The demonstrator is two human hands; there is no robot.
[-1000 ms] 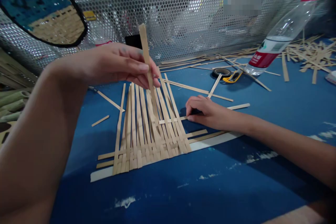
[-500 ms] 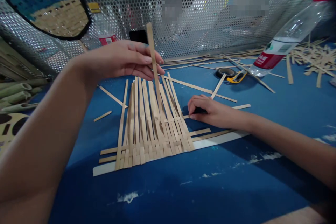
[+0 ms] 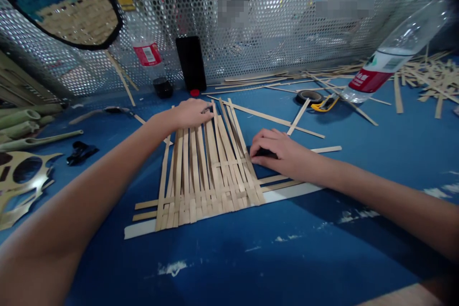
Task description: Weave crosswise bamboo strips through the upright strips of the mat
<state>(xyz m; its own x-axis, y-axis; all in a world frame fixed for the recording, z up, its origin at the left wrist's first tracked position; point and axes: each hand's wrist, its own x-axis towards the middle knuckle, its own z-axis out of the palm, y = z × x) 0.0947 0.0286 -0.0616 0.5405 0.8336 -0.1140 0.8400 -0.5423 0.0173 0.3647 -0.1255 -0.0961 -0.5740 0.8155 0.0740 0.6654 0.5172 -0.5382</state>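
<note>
Where loose strips [image 3: 270, 117] cross the table beyond the right hand [image 3: 278, 150], we see one slanting down almost to its knuckles, with a black tape roll [image 3: 304, 101] and a yellow cutter [image 3: 324, 107] just past it. The right bottle [image 3: 371, 76] stands behind these, beside a heap of cut slats [image 3: 426, 79]. On our left lie a black clip [image 3: 81, 152], bamboo tubes [image 3: 21, 129] and a pale sheet with holes [image 3: 34, 193]; a dark phone [image 3: 191, 64] and the left bottle [image 3: 147, 53] stand beyond the left hand [image 3: 191, 114].

Our table [image 3: 215, 260] is blue and scuffed white in front, backed by a perforated metal screen [image 3: 258, 48] with a round fan [image 3: 77, 16] before it.

The strip weave [image 3: 210, 153] lies in the middle, its near edge along a white band [image 3: 139, 230], its uprights pointing away from us. Our left hand bends over their far ends, fingers close together; we cannot tell whether it grips one. Our right hand, curled, pinches the end of a thin cross-strip [image 3: 229, 163] at the weave's right side. We find the widest stretch of blue on the near side, below the band.
</note>
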